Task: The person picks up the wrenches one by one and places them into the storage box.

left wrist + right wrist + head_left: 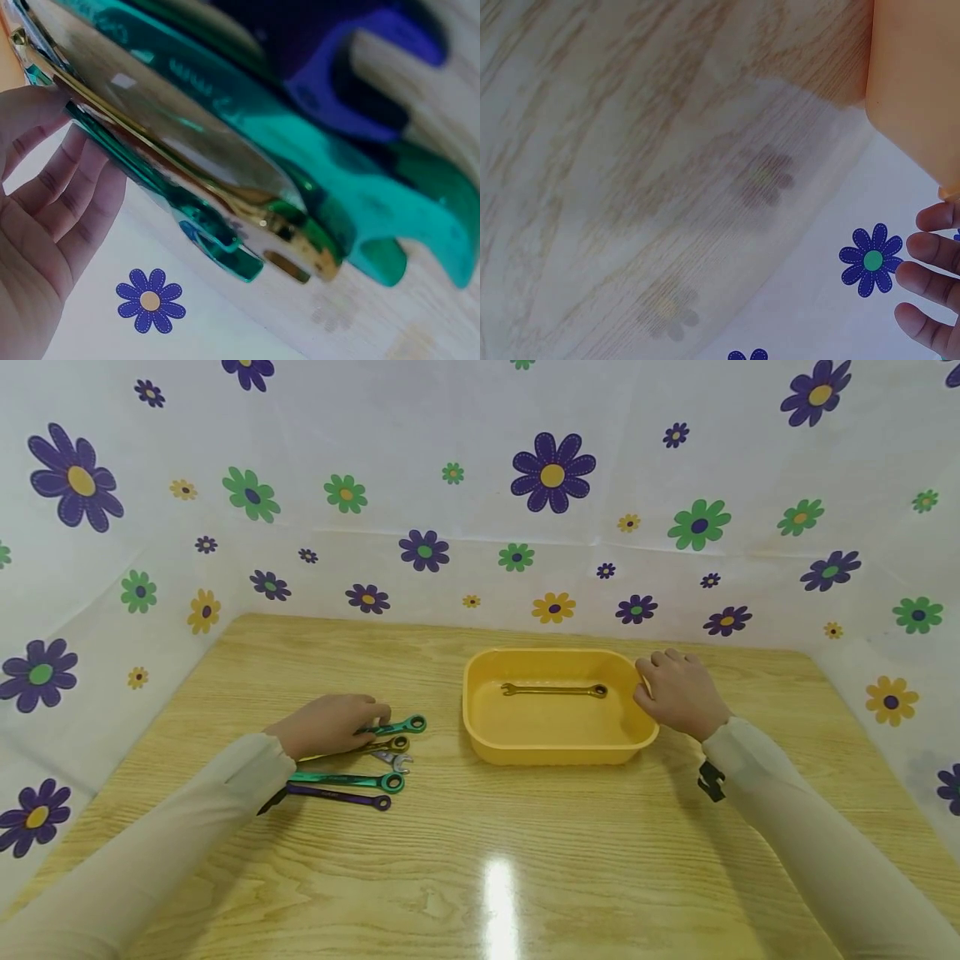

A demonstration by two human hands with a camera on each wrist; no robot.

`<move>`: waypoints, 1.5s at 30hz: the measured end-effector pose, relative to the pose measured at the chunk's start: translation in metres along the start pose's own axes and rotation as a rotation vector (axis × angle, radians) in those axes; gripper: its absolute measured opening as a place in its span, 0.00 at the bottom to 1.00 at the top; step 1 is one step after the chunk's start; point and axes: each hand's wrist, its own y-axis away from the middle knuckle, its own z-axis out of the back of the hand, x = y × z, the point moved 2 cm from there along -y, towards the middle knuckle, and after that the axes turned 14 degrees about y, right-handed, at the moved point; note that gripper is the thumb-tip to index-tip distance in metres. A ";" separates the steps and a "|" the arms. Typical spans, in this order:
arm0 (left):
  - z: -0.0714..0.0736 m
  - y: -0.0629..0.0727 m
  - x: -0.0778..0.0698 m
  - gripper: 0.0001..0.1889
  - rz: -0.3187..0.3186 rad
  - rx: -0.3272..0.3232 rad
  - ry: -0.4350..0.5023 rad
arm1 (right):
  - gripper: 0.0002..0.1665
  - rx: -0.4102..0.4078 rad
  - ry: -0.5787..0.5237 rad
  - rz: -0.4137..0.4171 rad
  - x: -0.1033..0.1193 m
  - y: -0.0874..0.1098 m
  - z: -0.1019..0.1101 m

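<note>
On the left of the table my left hand (330, 725) pinches a green ratcheting wrench (408, 725), the farthest of a group. Its thumb and fingers meet along the shank in the left wrist view. Close beside it lie a gold wrench (397, 744), a silver wrench (402, 763), another green wrench (345, 779) and a purple wrench (341, 795). My right hand (684, 692) holds the right rim of a yellow plastic bin (555, 755). Inside the bin lies one gold combination wrench (555, 690). Fingertips (922, 281) show beside the bin in the right wrist view; the thumb is hidden there.
The wooden table (450, 860) runs back to a white flowered cloth (450, 510), which also hangs along both sides. Bare wood separates the wrench group from the bin. A bright light reflection (499, 902) shows near the front.
</note>
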 end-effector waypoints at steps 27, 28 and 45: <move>0.003 0.002 -0.001 0.03 -0.017 -0.010 0.019 | 0.10 0.024 -0.015 -0.003 0.000 0.000 0.001; 0.003 0.002 -0.001 0.03 -0.018 -0.012 0.021 | 0.10 0.029 -0.017 -0.004 0.000 -0.001 0.001; 0.004 0.001 -0.001 0.04 -0.008 -0.012 0.013 | 0.10 0.051 -0.005 -0.010 0.000 -0.001 0.001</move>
